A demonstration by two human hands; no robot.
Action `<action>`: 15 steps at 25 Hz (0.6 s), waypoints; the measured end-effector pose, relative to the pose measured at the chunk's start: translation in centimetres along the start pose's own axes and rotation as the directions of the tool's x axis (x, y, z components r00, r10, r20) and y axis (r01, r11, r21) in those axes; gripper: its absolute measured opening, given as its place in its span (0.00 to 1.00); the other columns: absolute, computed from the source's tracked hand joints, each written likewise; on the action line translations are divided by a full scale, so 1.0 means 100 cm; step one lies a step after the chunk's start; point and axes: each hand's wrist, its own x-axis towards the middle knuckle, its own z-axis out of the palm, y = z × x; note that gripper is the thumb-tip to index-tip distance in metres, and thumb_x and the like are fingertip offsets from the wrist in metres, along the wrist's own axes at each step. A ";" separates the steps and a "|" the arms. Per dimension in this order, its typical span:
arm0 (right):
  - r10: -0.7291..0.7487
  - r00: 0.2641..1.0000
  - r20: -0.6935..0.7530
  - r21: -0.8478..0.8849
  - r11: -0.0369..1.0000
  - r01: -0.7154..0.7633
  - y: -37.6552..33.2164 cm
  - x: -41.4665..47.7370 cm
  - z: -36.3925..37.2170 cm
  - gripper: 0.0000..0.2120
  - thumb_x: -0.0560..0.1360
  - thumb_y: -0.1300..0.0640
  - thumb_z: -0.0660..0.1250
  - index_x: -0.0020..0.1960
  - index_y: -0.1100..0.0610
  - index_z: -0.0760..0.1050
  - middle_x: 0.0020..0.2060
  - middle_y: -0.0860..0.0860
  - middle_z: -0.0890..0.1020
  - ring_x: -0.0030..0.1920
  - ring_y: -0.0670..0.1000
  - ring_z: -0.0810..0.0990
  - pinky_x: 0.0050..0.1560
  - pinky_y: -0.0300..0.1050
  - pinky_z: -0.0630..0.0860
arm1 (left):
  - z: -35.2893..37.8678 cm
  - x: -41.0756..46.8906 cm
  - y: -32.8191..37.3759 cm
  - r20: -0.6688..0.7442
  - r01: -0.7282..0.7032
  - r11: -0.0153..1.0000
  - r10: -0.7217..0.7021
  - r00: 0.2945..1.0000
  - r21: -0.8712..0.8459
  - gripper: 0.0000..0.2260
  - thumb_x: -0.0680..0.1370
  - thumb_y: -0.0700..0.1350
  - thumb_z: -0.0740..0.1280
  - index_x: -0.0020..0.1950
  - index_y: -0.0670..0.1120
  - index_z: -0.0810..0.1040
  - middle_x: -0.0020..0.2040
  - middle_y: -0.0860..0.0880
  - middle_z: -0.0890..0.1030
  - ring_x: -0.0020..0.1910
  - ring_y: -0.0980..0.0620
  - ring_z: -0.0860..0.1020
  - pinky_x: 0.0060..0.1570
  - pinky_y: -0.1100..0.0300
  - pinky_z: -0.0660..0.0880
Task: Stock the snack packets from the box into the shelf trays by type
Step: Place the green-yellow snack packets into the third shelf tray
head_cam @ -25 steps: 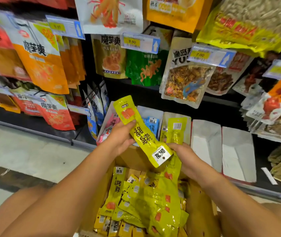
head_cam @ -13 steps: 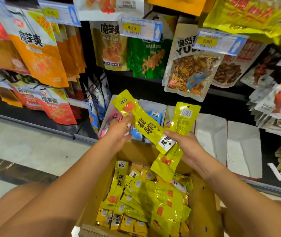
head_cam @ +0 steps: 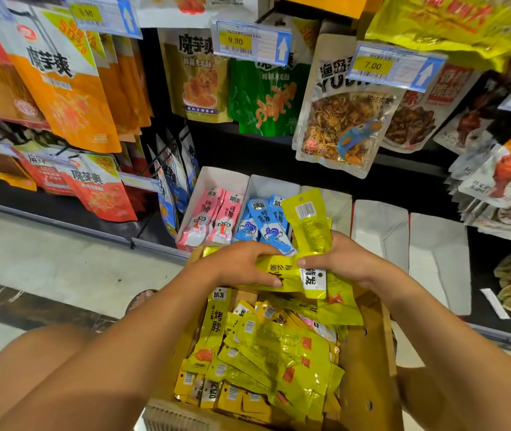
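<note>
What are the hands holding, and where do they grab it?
The left hand grips a sideways yellow packet at its left end; the right hand grips an upright yellow packet by its lower part.

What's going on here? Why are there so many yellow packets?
A person is stocking snacks onto a shop shelf. Both hands hold yellow packets above a cardboard box full of more of them. The left hand grips one lying crosswise, and the right hand holds one upright, barcode side showing. On the shelf beyond, a white tray holds pink packets, and the next holds blue packets. The yellow ones in hand are not in a tray yet.
</note>
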 end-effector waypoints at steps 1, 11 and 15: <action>0.003 1.000 0.016 -0.009 1.000 -0.003 0.001 0.000 0.000 0.21 0.71 0.65 0.76 0.62 0.54 0.78 0.53 0.49 0.86 0.51 0.50 0.86 0.49 0.43 0.82 | 0.001 0.000 0.000 0.019 0.002 1.000 -0.002 1.000 0.012 0.25 0.73 0.60 0.76 0.68 0.58 0.77 0.59 0.56 0.82 0.56 0.54 0.81 0.59 0.51 0.78; 0.078 0.955 -0.286 0.172 0.985 -0.029 0.006 0.016 -0.015 0.08 0.78 0.61 0.68 0.56 0.56 0.80 0.47 0.53 0.87 0.49 0.55 0.86 0.54 0.58 0.82 | -0.001 0.004 -0.005 -0.169 0.124 0.992 -0.125 0.978 -0.015 0.32 0.80 0.56 0.71 0.79 0.46 0.65 0.76 0.45 0.71 0.72 0.44 0.72 0.65 0.53 0.70; 0.099 0.929 -0.356 0.197 0.980 -0.029 0.006 0.019 -0.007 0.07 0.75 0.64 0.68 0.51 0.56 0.81 0.48 0.59 0.86 0.47 0.58 0.85 0.51 0.58 0.83 | -0.005 0.007 -0.007 -0.264 0.094 0.907 -0.217 0.940 -0.410 0.20 0.80 0.51 0.71 0.70 0.47 0.75 0.63 0.51 0.80 0.66 0.45 0.77 0.62 0.54 0.74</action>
